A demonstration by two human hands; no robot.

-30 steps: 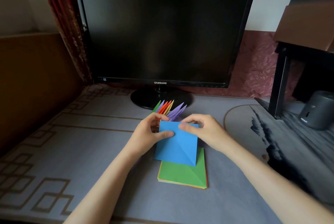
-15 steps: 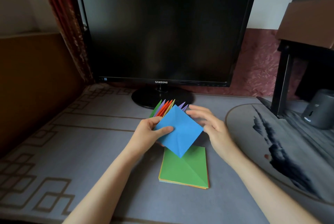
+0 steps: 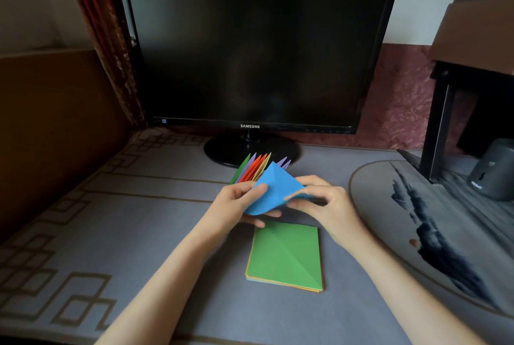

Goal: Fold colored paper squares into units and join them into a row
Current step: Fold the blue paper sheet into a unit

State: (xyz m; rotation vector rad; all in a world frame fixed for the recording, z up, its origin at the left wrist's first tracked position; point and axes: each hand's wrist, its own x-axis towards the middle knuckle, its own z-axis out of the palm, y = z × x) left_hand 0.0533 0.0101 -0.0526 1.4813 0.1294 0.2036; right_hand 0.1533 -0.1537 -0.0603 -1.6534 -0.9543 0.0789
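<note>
A blue paper square (image 3: 274, 190) is lifted above the table, turned like a diamond and curling over at its lower edge. My left hand (image 3: 239, 204) pinches its left corner, thumb on top. My right hand (image 3: 324, 203) pinches its right corner and bends it inward. Below them lies a stack of colored paper squares (image 3: 286, 257) with a creased green sheet on top. Behind my hands stands a row of joined folded units (image 3: 254, 168), green, purple, orange and yellow, partly hidden by the blue paper.
A black monitor (image 3: 256, 50) on a round stand fills the back of the grey patterned table mat (image 3: 116, 233). A dark cylinder device (image 3: 493, 172) and a black stand leg are at the right. A brown panel borders the left.
The blue square was lifted off the stack and turned from flat to a diamond. My right hand let go for a moment, then took hold of the right corner and began curling it.
</note>
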